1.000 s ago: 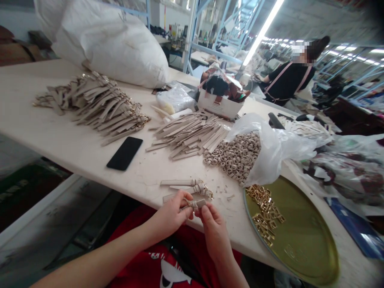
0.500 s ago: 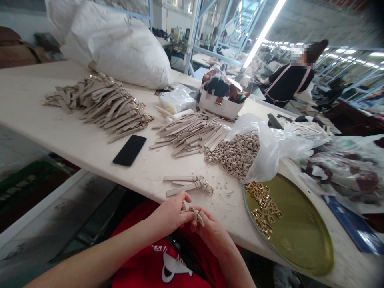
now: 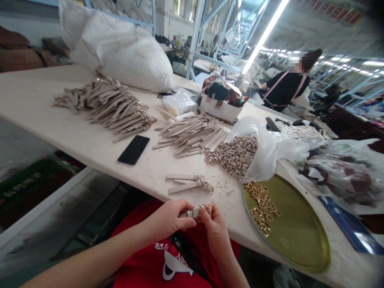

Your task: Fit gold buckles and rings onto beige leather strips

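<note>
Between both hands, just off the table's front edge, is a short beige strap (image 3: 195, 212) with a gold buckle at its right end. My left hand (image 3: 175, 218) pinches the strap's left part between thumb and fingers. At the buckle end my right hand (image 3: 213, 224) is closed, its fingers covering most of the buckle. A few beige buckled straps (image 3: 187, 185) lie on the table right beyond my hands. To the right, gold buckles (image 3: 262, 206) sit in a round gold-coloured tray (image 3: 300, 236). Small beige loops (image 3: 235, 156) spill from a clear plastic bag (image 3: 265, 154).
A large pile of buckled straps (image 3: 105, 104) lies at the left, with plain strips (image 3: 192, 134) mid-table. A black phone (image 3: 134, 150) rests near the front edge. Behind are a big white sack (image 3: 120, 52) and a white box (image 3: 220, 108). Another person (image 3: 285, 86) stands beyond.
The strap between my hands has turned, so its length now runs sideways with the buckle at my right fingers. My right hand has shifted slightly right and up. The view has tilted slightly.
</note>
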{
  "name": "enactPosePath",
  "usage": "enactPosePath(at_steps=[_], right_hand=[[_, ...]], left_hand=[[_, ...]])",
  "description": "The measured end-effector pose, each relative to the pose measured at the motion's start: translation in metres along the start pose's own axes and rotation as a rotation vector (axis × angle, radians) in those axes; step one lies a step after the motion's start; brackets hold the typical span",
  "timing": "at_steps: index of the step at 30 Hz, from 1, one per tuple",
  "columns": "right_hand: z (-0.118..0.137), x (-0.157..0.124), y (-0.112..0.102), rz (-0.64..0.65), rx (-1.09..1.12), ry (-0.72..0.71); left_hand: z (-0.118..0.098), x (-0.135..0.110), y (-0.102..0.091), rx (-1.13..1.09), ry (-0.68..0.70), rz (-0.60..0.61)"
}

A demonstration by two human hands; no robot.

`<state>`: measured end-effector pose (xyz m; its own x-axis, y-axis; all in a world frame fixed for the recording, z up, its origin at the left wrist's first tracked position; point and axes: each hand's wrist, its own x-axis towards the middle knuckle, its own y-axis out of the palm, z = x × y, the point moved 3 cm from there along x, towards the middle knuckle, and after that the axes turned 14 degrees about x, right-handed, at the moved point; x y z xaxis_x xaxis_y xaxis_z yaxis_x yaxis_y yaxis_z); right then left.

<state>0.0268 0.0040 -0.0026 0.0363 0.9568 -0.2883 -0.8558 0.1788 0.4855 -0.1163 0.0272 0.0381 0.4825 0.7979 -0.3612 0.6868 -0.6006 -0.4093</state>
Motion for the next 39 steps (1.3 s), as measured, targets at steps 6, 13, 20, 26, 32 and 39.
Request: enactPosePath(at_steps=[6, 13, 20, 26, 32, 39], right_hand=[[0.002, -0.002, -0.003, 0.207, -0.367, -0.015], [0.0, -0.007, -0.007, 0.317, -0.714, -0.108], [0.01, -0.006, -0.001, 0.451, -0.894, -0.107], [0.002, 0.0, -0.003, 0.202, -0.598, -0.135], [0.002, 0.015, 0.011, 0.23, -0.592, -0.178], [0.03, 0.09, 0.029, 0.199, -1.02, -0.38]], left_hand=[[0.004, 0.001, 0.006, -0.028, -0.006, 0.043], [0.017, 0.003, 0.01, -0.186, -0.074, 0.226], [0.008, 0.008, 0.012, -0.124, -0.094, 0.214], [0.01, 0.017, 0.0, -0.123, -0.097, 0.205], [0.009, 0.029, -0.016, -0.015, -0.079, 0.221], [0.006, 0.086, -0.057, 0.502, 0.055, -0.029]])
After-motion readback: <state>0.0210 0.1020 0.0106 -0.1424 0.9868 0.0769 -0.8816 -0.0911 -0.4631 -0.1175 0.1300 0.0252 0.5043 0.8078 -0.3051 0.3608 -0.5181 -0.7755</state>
